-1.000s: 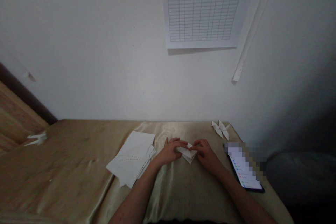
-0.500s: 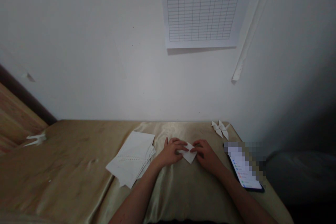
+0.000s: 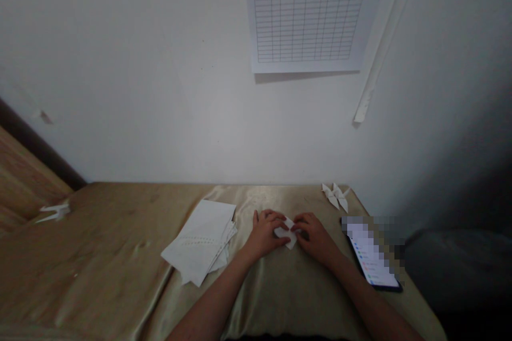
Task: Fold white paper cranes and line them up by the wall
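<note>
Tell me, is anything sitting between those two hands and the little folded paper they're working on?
Nothing visible stands in the way. The left hand and right hand already touch the folded white paper from either side, with only the gold satin cloth beneath it.

And there, the folded paper (image 3: 291, 241) was half lost behind the left hand (image 3: 264, 234) and right hand (image 3: 314, 237)! The phone (image 3: 370, 256) was pixelated past reading, and the wall chart (image 3: 308, 18) was cut off at the top, its headings too tiny to make out!
</note>
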Demonstrator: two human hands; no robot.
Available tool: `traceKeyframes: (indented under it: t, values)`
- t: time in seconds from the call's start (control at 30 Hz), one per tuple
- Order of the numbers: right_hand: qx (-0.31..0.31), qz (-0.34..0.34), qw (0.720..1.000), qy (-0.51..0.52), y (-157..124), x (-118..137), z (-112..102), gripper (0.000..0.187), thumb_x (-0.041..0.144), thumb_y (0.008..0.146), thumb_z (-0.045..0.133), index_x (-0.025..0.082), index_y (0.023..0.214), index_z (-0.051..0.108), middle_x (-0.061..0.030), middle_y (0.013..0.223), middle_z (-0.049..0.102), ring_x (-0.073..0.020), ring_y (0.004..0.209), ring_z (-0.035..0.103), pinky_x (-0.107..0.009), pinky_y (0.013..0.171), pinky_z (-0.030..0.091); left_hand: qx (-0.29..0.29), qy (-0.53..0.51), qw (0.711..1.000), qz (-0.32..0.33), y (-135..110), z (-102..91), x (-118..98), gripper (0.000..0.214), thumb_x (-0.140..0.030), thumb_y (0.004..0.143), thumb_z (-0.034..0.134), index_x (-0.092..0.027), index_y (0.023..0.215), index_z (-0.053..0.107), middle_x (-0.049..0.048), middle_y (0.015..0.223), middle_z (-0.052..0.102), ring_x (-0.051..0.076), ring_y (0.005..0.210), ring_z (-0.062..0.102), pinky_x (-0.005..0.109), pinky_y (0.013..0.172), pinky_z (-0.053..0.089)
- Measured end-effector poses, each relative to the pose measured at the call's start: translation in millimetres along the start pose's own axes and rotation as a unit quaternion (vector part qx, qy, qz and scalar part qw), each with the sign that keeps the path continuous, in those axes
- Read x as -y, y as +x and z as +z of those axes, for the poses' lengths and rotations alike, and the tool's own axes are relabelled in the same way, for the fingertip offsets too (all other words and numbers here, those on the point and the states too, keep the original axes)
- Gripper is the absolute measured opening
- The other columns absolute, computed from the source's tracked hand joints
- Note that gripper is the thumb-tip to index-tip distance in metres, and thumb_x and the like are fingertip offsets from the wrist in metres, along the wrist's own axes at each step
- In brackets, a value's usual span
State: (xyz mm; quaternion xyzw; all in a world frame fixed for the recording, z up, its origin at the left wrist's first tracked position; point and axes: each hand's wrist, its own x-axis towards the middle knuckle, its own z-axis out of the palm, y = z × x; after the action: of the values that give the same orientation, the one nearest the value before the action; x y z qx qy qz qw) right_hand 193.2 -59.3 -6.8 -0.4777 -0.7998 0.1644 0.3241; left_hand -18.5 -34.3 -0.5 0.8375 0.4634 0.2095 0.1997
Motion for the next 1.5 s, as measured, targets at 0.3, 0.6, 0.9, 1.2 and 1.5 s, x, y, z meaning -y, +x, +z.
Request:
traceKeyframes:
  t: [0.3,0.6,0.9,1.2,1.5]
  values:
    - [-0.006,0.012,1.0,-0.004,1.0,-1.5,1.2,0.026,0.01,0.08,0.057,0.021,0.1,0.069,-0.0069,0.109,0.064,-0.0218,0.112,0.052,-0.038,0.101,0.043,-0.002,0.047,0.998,-0.042,-0.8,0.2,-6.5,0.056,-0.052,0.07,0.08,-0.036,0.121,0.064,-0.0007,0.138,0.06,0.031,0.133,0.041,0.067,0.116,0.006]
    - [-0.002,0.017,1.0,-0.005,0.7,-2.4,2.6,0.027,0.01,0.08,0.057,0.021,0.102,0.069,-0.0073,0.11,0.063,-0.0224,0.113,0.051,-0.039,0.103,0.042,-0.003,0.139,0.99,-0.033,-5.0,-6.5,-12.4,0.054,-0.061,0.074,0.073,-0.045,0.125,0.063,-0.0034,0.154,0.043,0.035,0.137,0.037,0.073,0.114,0.003]
    - [0.002,0.03,1.0,0.0,1.4,1.2,1.0,0.029,0.009,0.079,0.057,0.02,0.103,0.07,-0.0077,0.11,0.063,-0.0223,0.112,0.051,-0.039,0.103,0.042,0.01,0.187,0.981,-0.045,-5.0,-8.2,-18.0,0.058,-0.065,0.076,0.069,-0.048,0.13,0.059,-0.0008,0.163,0.026,0.039,0.139,0.034,0.077,0.111,0.004]
    - [0.007,0.036,0.999,-0.015,0.8,-0.4,3.5,0.033,0.011,0.081,0.057,0.019,0.111,0.069,-0.0088,0.114,0.062,-0.0231,0.114,0.051,-0.04,0.105,0.041,0.017,0.198,0.979,-0.05,-2.0,-6.7,-13.3,0.066,-0.072,0.075,0.065,-0.051,0.135,0.052,0.0057,0.164,0.02,0.04,0.142,0.032,0.08,0.107,0.003]
    - [0.013,0.032,0.996,-0.083,0.2,1.6,5.7,0.046,0.016,0.084,0.057,0.023,0.129,0.063,-0.0117,0.12,0.057,-0.0255,0.117,0.049,-0.042,0.105,0.042,0.028,0.178,0.979,-0.098,0.3,-8.3,-13.3,0.071,-0.075,0.067,0.068,-0.055,0.133,0.052,0.002,0.165,0.019,0.044,0.146,0.023,0.079,0.107,0.001]
